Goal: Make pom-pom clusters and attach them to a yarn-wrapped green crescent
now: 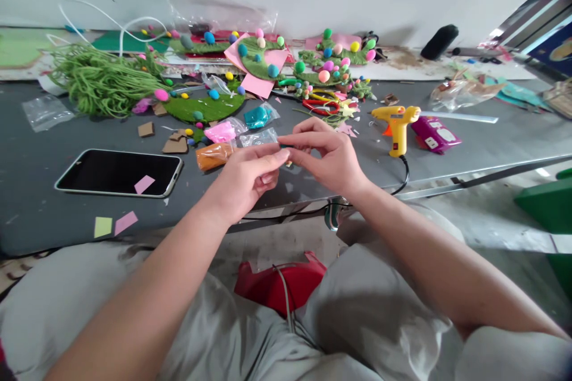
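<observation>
My left hand (252, 175) and my right hand (328, 152) meet above the table's front edge, fingertips together. Both are closed in a pinch around something small. A dark teal bit shows at the fingertips, but the fingers cover most of it and its kind cannot be made out. Just beyond my left hand lie an orange packet (214, 155), a pink packet (223, 130) and a teal packet (260, 115). Past my right hand are red-handled scissors (320, 108) among paper scraps. Green felt pieces with coloured pom-poms (203, 108) lie farther back.
A phone (118, 172) lies at the left, near a heap of green cord (107, 80). To the right are a yellow glue gun (397, 128) with its cable, a purple packet (435, 134) and a ruler (465, 116). A wall rises behind the table (36, 214).
</observation>
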A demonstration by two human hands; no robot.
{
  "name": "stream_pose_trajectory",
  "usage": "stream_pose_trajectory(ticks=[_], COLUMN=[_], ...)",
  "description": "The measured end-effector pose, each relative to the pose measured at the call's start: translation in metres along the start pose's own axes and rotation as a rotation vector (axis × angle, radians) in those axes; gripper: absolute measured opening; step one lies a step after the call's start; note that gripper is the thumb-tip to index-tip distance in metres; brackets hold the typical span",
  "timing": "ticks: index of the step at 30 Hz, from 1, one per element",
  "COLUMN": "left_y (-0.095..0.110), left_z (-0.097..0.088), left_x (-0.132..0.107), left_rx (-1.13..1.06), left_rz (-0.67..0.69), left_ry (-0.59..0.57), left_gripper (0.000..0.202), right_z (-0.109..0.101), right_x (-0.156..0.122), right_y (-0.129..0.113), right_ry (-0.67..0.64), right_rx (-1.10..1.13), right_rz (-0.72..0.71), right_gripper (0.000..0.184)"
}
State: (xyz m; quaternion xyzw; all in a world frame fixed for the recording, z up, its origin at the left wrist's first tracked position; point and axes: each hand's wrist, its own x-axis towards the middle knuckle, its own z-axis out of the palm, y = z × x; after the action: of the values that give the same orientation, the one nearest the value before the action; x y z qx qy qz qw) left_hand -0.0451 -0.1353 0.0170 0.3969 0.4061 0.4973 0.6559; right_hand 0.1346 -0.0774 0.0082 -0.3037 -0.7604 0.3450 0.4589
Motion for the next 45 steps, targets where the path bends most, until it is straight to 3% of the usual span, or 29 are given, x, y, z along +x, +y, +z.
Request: stream_pose_trajectory(ticks=[4,13,16,20,23,26,33,37,43,45], left_y=[0.001,-0.009,-0.005,-0.001,-0.002,-0.004,-0.008,-0.009,-0.002,-0.001], left_z=[-0.002,-0.018,-0.02,-0.021,-0.02,-0.017,-0.017,-0.019,-0.022,-0.023], left_x=[0.001,0.007,0.006,0.003,0.002,0.002,0.007,0.006,0.002,0.003], left_rx=[-0.01,0.367,0.446,0.542,0.508,0.396,0.215,0.267,0.503,0.523], left_rz=[0.012,0.121,0.175,0.185,0.139,0.109,0.074,0.096,0.137,0.134], left_ry=[-0.015,0.1,0.102,0.066,0.016,0.01,0.051,0.073,-0.036,-0.05], left_gripper=[0.028,0.031,0.029,0.025,0.03,0.036,0.032,0.03,0.031,0.031], right_z=[-0.002,-0.012,-0.017,-0.025,-0.025,-0.018,-0.012,-0.015,-0.022,-0.024], right_x=[-0.002,0.002,0.004,0.007,0.007,0.005,0.002,0.002,0.005,0.006], right_y=[0.0,0.0,-0.001,-0.001,-0.002,-0.001,0.0,-0.005,-0.007,-0.007], right_ry=[-0.058,-0.218,-0.208,-0.09,-0.048,-0.101,-0.125,-0.082,-0.367,-0.365], right_rx=[-0.066,-0.122,-0.13,-0.116,-0.077,-0.072,-0.119,-0.103,0.103,0.145], right_rz=[-0.067,-0.101,-0.049,0.06,0.064,0.039,-0.179,-0.102,0.025,0.076], right_gripper=[0.021,0.013,0.015,0.021,0.022,0.023,0.024,0.028,0.032,0.033])
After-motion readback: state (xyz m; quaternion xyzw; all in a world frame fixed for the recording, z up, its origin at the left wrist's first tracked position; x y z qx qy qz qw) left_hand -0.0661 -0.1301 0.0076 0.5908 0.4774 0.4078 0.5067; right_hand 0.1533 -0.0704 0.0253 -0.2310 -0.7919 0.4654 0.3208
